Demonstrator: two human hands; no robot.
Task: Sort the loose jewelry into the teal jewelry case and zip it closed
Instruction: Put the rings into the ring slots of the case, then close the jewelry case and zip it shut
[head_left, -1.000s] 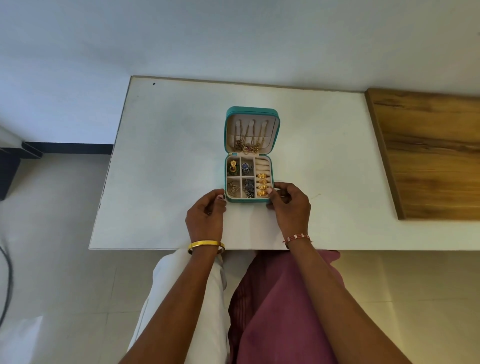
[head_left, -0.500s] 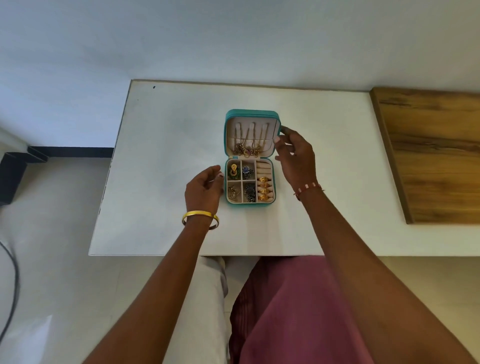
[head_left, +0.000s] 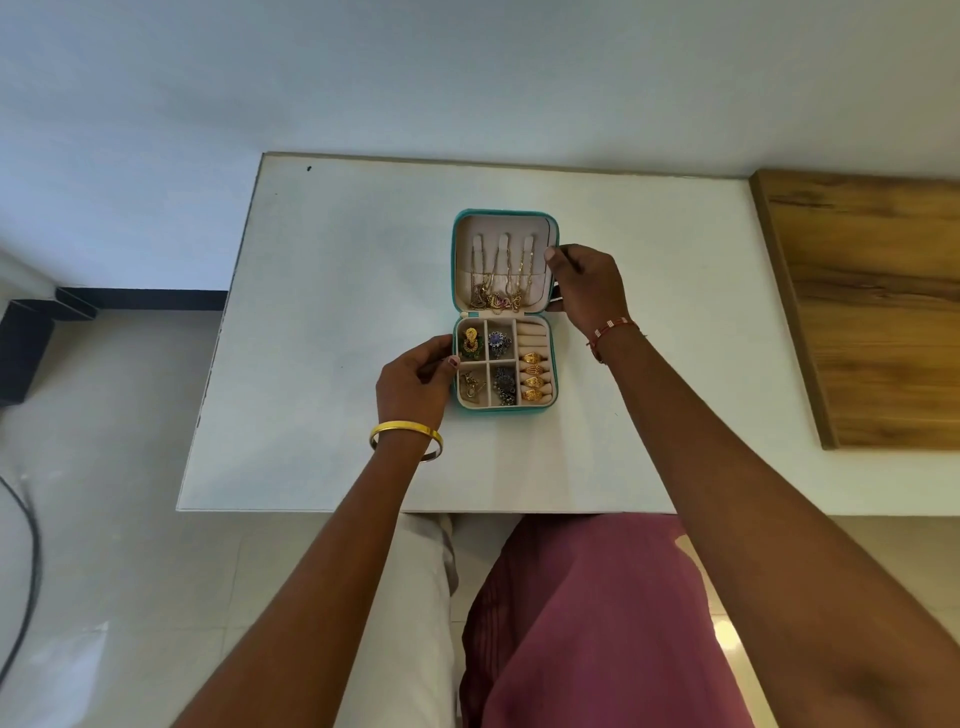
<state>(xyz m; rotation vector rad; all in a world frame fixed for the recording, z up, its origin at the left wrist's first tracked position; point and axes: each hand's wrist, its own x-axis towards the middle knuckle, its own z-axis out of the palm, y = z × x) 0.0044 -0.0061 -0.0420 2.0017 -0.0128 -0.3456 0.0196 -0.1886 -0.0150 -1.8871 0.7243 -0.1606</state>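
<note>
The teal jewelry case (head_left: 505, 214) lies open in the middle of the white table (head_left: 322, 291), its lid flat beyond the base. Gold chains (head_left: 498, 291) hang in the lid. The base has earrings (head_left: 471, 343) and other pieces in four small compartments and gold rings (head_left: 535, 375) in the ring rolls at right. My left hand (head_left: 415, 384) holds the base's left edge with curled fingers. My right hand (head_left: 584, 278) grips the lid's right edge, fingertips over the rim.
A wooden board (head_left: 872, 306) lies on the table's right part. The table's near edge (head_left: 415, 510) runs just above my lap. A dark cable (head_left: 26, 571) lies on the floor at the left.
My right hand left the base's near right corner and went up to the lid's right edge. My left hand shifted from the near left corner up along the base's left side.
</note>
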